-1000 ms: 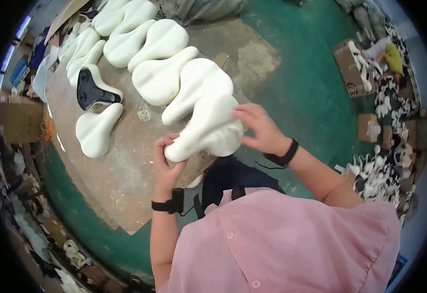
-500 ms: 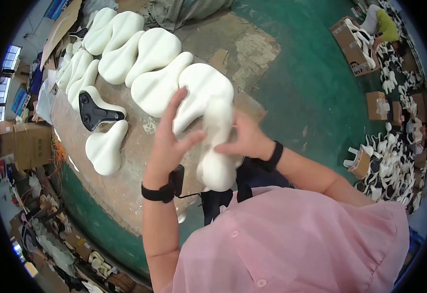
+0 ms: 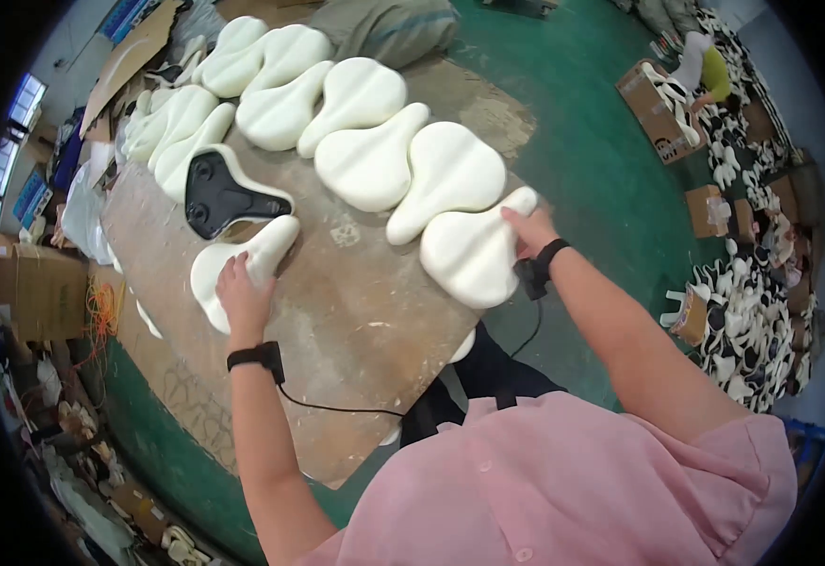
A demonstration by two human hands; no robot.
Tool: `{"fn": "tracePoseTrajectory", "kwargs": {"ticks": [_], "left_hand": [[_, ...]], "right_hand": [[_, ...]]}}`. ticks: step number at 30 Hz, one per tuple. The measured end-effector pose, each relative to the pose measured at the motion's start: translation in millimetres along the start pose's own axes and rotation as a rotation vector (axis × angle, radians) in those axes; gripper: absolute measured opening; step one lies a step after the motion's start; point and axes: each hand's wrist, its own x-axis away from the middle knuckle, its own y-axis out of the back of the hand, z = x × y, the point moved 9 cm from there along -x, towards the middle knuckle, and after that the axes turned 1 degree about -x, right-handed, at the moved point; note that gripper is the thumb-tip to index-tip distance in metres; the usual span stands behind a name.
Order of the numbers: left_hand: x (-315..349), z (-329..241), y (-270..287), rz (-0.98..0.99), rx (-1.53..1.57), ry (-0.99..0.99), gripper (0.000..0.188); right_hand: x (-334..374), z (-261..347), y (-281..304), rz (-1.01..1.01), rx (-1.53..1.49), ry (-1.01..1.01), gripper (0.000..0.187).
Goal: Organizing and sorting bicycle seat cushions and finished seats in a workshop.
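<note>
Saddle [image 3: 464, 259], white, pear-shaped, seemingly foam, sits at three o'clock on the flat brown board [image 3: 337, 349], narrow nose [image 3: 523, 197] gripped in the right hand [image 3: 535, 233]—probably light, springy, dentable, best taken there—while the left hand [image 3: 246, 297] rests on its white twin [image 3: 207, 274] at nine o'clock, grip unclear!

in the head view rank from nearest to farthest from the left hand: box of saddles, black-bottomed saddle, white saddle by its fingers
1. White saddle, partly under the left hand
2. Black-bottomed saddle, just beyond it
3. Box of saddles, far off, upper right
</note>
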Motion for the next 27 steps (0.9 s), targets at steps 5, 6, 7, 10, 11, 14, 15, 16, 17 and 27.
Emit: {"fn": "tracePoseTrajectory", "kwargs": {"ticks": [5,6,7,10,11,14,15,16,17,27], "left_hand": [[-32,-31,-13,0.102,-0.135,0.045,0.077],[-40,-43,-15,0.078,-0.146,-0.015,0.075],[-36,-37,-16,0.066,-0.177,-0.043,0.074],[-38,-15,-9,0.075,-0.237,-0.037,0.07],[-35,-23,4,0.029,-0.157,-0.075,0.067],[-13,-60,64,-0.075,0.237,-0.053,0.065],[1,-56,67,-0.043,0.503,0.1,0.063],[17,-55,63,-0.011,0.766,0.256,0.062],[36,-52,55,-0.018,0.91,0.325,0.058],[165,-71,-81,0.327,1.119,0.931,0.066]], "right_hand": [[-56,14,52,-0.241,0.316,0.043,0.067],[-65,13,59,-0.278,0.441,0.075,0.064],[-55,15,38,-0.243,0.456,0.069,0.064],[-3,35,2,-0.132,0.296,0.015,0.054],[-4,32,2,-0.076,0.231,0.004,0.05],[-7,22,30,-0.044,0.145,0.02,0.045],[-4,23,31,-0.022,0.099,0.031,0.044],[-2,24,33,0.001,0.051,0.043,0.043],[6,23,28,0.039,-0.023,0.022,0.04],[34,11,18,0.16,-0.154,0.026,0.03]]}}
